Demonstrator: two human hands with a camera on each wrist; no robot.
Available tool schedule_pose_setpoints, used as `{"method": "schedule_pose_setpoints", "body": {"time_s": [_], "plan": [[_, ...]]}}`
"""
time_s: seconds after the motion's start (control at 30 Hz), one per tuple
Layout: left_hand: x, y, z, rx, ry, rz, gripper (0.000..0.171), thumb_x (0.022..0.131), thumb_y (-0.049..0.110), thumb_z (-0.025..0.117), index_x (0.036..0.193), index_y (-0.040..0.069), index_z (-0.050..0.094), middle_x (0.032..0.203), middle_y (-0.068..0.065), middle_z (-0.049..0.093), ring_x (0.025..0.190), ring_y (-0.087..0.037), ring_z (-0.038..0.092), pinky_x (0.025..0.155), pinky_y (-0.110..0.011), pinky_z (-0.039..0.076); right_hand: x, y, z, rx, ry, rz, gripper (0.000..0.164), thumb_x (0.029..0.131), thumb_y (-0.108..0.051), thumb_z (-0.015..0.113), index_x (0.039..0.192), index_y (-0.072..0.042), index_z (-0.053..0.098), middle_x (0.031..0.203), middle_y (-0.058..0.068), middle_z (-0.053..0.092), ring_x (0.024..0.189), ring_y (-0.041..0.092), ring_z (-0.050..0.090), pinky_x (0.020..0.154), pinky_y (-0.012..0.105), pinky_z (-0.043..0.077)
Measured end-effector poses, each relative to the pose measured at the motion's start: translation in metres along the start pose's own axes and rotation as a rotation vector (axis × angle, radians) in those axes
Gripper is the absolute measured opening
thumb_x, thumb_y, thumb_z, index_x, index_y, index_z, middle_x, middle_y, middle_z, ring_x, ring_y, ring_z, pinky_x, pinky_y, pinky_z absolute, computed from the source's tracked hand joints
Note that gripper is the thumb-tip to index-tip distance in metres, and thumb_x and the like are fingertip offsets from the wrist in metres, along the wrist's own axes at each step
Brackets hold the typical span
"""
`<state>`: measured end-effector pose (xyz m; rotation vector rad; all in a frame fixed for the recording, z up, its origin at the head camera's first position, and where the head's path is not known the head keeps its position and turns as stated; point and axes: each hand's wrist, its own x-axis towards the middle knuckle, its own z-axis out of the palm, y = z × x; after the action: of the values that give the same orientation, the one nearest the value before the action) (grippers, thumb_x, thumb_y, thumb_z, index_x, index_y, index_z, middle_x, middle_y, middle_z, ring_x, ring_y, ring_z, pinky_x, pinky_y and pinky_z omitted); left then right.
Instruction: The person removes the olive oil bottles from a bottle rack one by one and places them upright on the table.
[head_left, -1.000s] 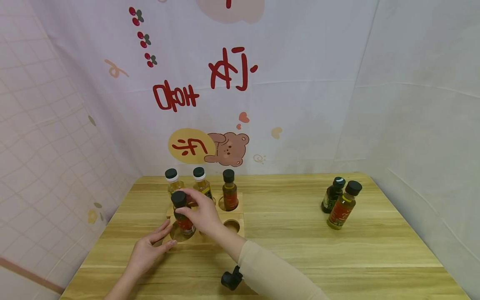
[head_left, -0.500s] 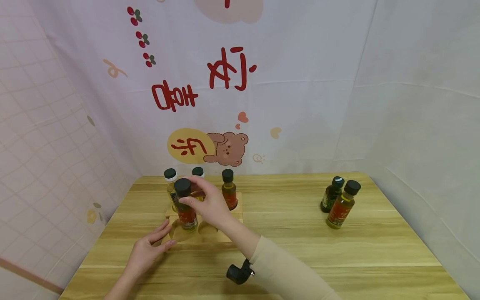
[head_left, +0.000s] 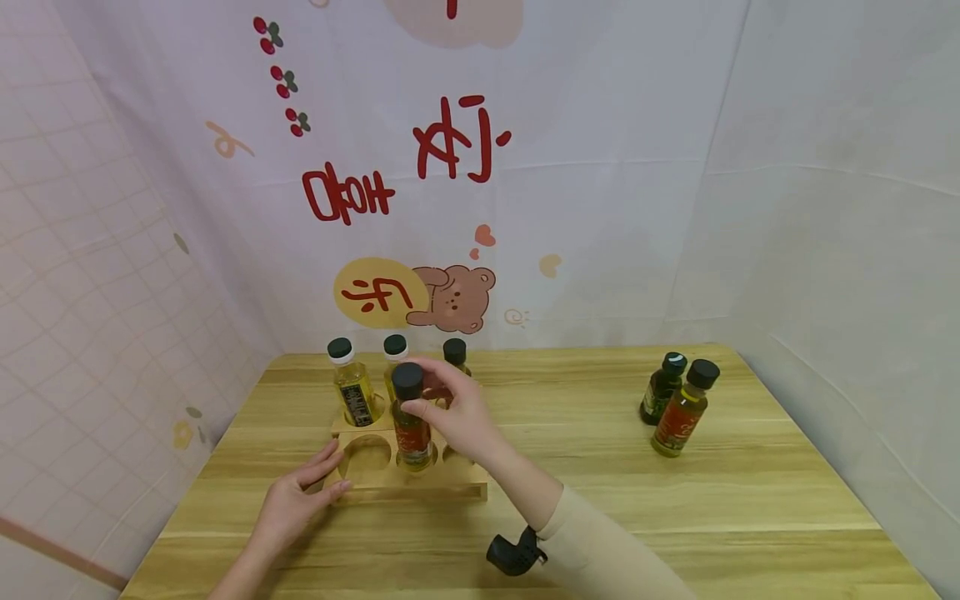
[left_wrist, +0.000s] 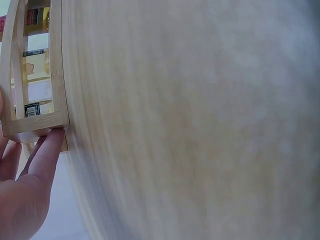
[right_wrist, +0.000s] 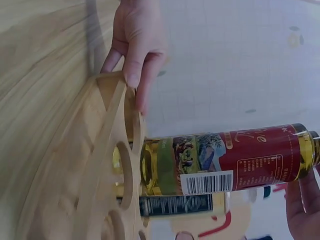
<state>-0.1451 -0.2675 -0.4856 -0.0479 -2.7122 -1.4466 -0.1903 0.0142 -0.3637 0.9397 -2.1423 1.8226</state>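
Observation:
My right hand (head_left: 467,417) pinches an olive oil bottle (head_left: 412,425) near its neck, just below the black cap. The bottle has a red label and stands upright at the middle front hole of a two-tier wooden bottle rack (head_left: 412,493). In the right wrist view, the bottle's base (right_wrist: 150,167) is right at the rim of that hole. Left of it, the front hole (head_left: 366,458) is bare. With thumb in front and fingers along the side, my left hand (head_left: 292,504) holds the rack's left end; its fingers (left_wrist: 47,155) press the end piece in the left wrist view.
The back row holds two yellow oil bottles, one at left (head_left: 354,392) and one mid-row (head_left: 395,346), plus a black-capped bottle (head_left: 454,352) partly behind my right hand. A small dark bottle (head_left: 662,396) and a red-labelled bottle (head_left: 681,421) stand at right. Cloth hangs behind.
My right hand has lifted the red-labelled bottle out of the left front hole and carried it right to the middle front hole. The left hand has stayed at the rack's end.

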Motion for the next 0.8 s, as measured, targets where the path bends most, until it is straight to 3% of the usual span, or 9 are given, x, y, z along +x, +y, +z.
{"method": "schedule_pose_setpoints", "body": {"time_s": [0.2, 0.33, 0.4, 0.6, 0.8], "plan": [[0.0, 0.0, 0.0, -0.003, -0.002, -0.008, 0.058, 0.087, 0.028, 0.078, 0.137, 0.006, 0.06, 0.15, -0.003, 0.045, 0.136, -0.028, 0.041, 0.099, -0.045, 0.046, -0.012, 0.002, -0.025, -0.032, 0.018, 0.038, 0.046, 0.087, -0.008, 0.077, 0.131, -0.01, 0.062, 0.101, 0.007, 0.069, 0.093, 0.019, 0.065, 0.085, 0.039, 0.054], [0.0, 0.001, -0.001, 0.011, 0.003, -0.013, 0.058, 0.086, 0.03, 0.079, 0.136, 0.006, 0.061, 0.149, -0.002, 0.046, 0.136, -0.027, 0.042, 0.097, -0.029, 0.047, -0.02, 0.006, -0.041, -0.068, 0.031, 0.011, 0.047, 0.087, -0.007, 0.076, 0.132, -0.008, 0.062, 0.1, 0.006, 0.07, 0.092, 0.019, 0.065, 0.085, 0.04, 0.054], [0.0, 0.001, -0.001, 0.015, 0.006, -0.012, 0.058, 0.086, 0.03, 0.079, 0.136, 0.006, 0.061, 0.149, -0.001, 0.046, 0.135, -0.026, 0.043, 0.097, -0.027, 0.047, -0.024, 0.008, -0.05, -0.081, 0.04, 0.005, 0.047, 0.087, -0.006, 0.076, 0.132, -0.008, 0.062, 0.101, 0.006, 0.07, 0.093, 0.019, 0.065, 0.086, 0.042, 0.054], [0.0, 0.001, 0.0, -0.002, 0.007, 0.004, 0.057, 0.087, 0.026, 0.079, 0.135, 0.004, 0.06, 0.149, -0.004, 0.046, 0.135, -0.028, 0.043, 0.098, -0.045, 0.047, -0.043, 0.015, -0.079, -0.137, 0.096, 0.032, 0.048, 0.087, -0.005, 0.077, 0.132, -0.01, 0.062, 0.104, 0.006, 0.071, 0.095, 0.019, 0.066, 0.087, 0.041, 0.053], [0.0, 0.0, 0.0, -0.005, 0.004, -0.001, 0.057, 0.087, 0.026, 0.079, 0.136, 0.005, 0.061, 0.149, -0.003, 0.046, 0.136, -0.029, 0.042, 0.1, -0.046, 0.045, -0.062, 0.029, -0.107, -0.171, 0.156, 0.053, 0.047, 0.087, -0.004, 0.075, 0.132, -0.008, 0.062, 0.101, 0.006, 0.071, 0.093, 0.022, 0.066, 0.085, 0.033, 0.053]]}}
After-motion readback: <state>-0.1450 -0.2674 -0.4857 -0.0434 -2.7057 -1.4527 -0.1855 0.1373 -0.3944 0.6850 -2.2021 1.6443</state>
